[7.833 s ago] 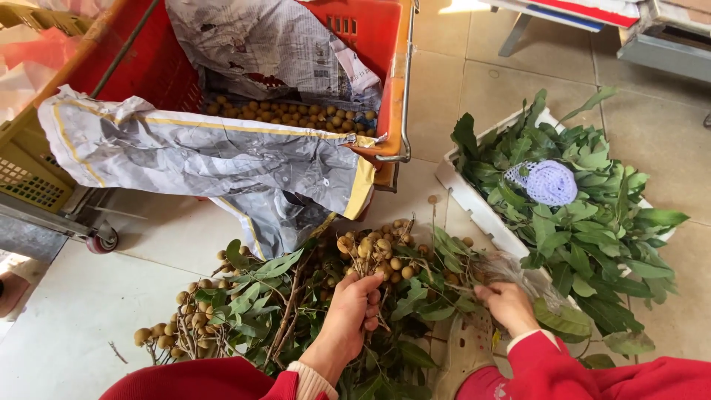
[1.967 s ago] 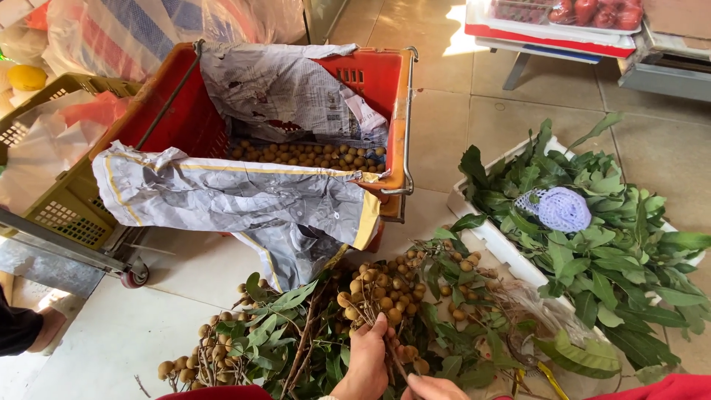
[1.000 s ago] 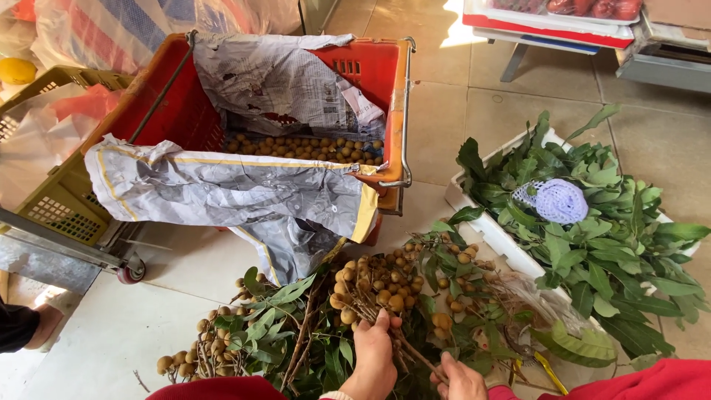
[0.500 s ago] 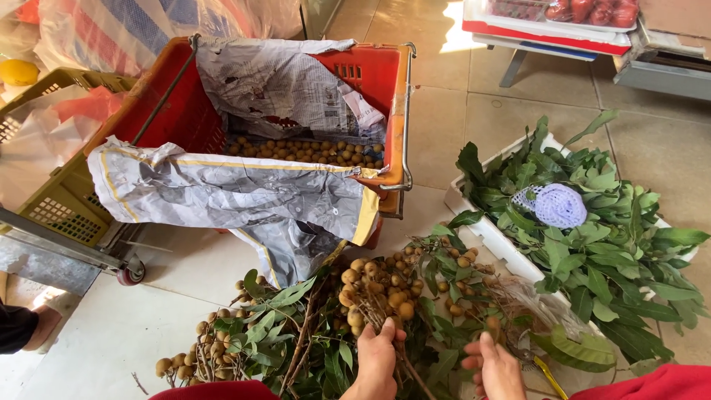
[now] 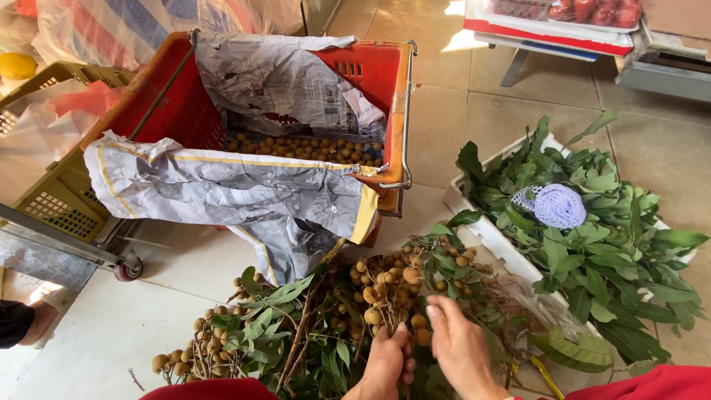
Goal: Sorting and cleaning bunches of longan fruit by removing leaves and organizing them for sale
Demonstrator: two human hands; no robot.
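Left hand grips stem of small round tan fruit cluster above leafy floor pile; right hand open alongside; paper-lined red plastic basket part-filled with loose fruit, much still unstripped

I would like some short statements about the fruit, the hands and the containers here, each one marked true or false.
1. The left hand grips a cluster of small brown fruit by its stems. True.
2. The right hand holds yellow scissors. False: it is open beside the cluster and holds nothing.
3. The red basket contains loose brown fruit on a newspaper lining. True.
4. The white tray is filled with red apples. False: it holds green leaves and a purple foam net.
5. The leafy fruit branches lie on the tiled floor. True.
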